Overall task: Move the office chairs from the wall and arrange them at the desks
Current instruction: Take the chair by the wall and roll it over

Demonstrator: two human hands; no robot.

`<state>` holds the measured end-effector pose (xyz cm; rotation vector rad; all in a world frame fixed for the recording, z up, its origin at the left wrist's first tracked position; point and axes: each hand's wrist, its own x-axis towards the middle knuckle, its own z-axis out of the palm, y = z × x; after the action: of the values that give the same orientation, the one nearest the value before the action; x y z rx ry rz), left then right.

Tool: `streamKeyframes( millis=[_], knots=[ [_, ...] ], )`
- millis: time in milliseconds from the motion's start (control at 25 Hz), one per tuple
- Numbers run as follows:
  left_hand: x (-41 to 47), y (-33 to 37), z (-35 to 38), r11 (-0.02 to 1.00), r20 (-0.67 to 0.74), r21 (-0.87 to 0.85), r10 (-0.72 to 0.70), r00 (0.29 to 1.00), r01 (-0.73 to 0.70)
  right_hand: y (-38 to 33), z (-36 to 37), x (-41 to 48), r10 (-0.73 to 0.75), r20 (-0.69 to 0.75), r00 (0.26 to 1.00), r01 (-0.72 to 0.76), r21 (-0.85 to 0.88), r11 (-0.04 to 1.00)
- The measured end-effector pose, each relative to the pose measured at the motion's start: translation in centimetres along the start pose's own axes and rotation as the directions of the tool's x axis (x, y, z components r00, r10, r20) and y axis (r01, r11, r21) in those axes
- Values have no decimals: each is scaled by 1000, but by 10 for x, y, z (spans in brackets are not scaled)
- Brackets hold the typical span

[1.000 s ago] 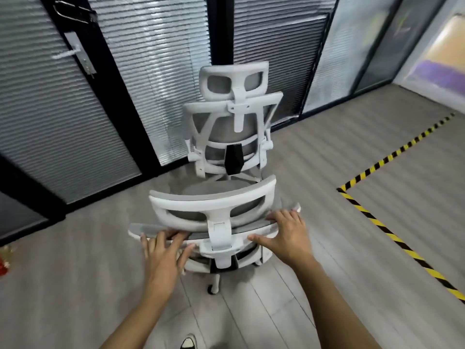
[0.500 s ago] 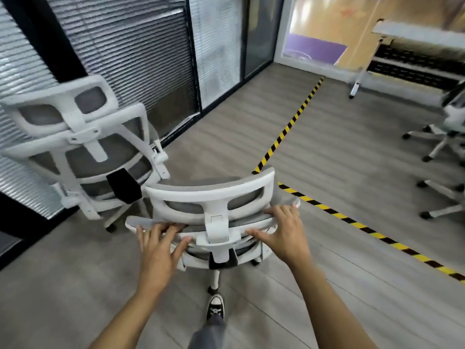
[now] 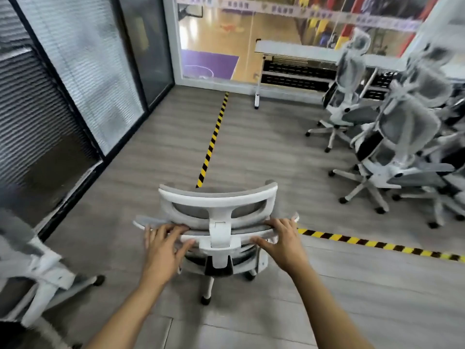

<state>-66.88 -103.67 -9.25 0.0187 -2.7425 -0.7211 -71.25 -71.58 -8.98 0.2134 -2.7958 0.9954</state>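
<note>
Office chair [image 3: 219, 224], white-framed with grey mesh, stands on the grey plank floor [image 3: 264, 152] right under both hands in the head view, its back turned toward the person. The left hand [image 3: 161, 250] grips the top edge of the backrest to the left of the white centre post, with its fingers [image 3: 164, 230] curled over the edge and the thumb spread toward the post. The right hand [image 3: 284, 245] grips the same edge on the other side of the post, with its fingers [image 3: 281, 224] hooked over it and the thumb pointing inward. The curved headrest [image 3: 216, 197] rises just beyond the fingertips, between the two hands. One strip of yellow-and-black tape [image 3: 214, 137] runs straight ahead from beyond the headrest, and a second strip [image 3: 377, 244] leads off to the right from just beside the right fingers. Well ahead and right of those fingers stand several matching chairs [image 3: 402, 137], blurred, close together. A white desk [image 3: 289, 47] is farther ahead by the window. Down to the left of the left fingers, another chair [image 3: 42, 270] sits beside the glass wall [image 3: 83, 71] with its blinds.
</note>
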Motion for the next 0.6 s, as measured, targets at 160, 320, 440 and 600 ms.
streamKeyframes(
  millis=[160,320,440,600],
  knots=[
    [118,6,45,995,82,-40,90,993,-87,29,-1,75,113,-111,987,-115,-8,993],
    [235,18,99,985,111,-52,170,979,-165,67,-4,168,165,-180,970,-171,-18,985],
    [330,30,144,979,120,-50,200,972,-195,105,-7,256,190,-174,966,-197,-22,980],
    [454,50,193,975,128,-26,223,966,-222,147,-14,380,221,-160,962,-227,-18,974]
  ],
)
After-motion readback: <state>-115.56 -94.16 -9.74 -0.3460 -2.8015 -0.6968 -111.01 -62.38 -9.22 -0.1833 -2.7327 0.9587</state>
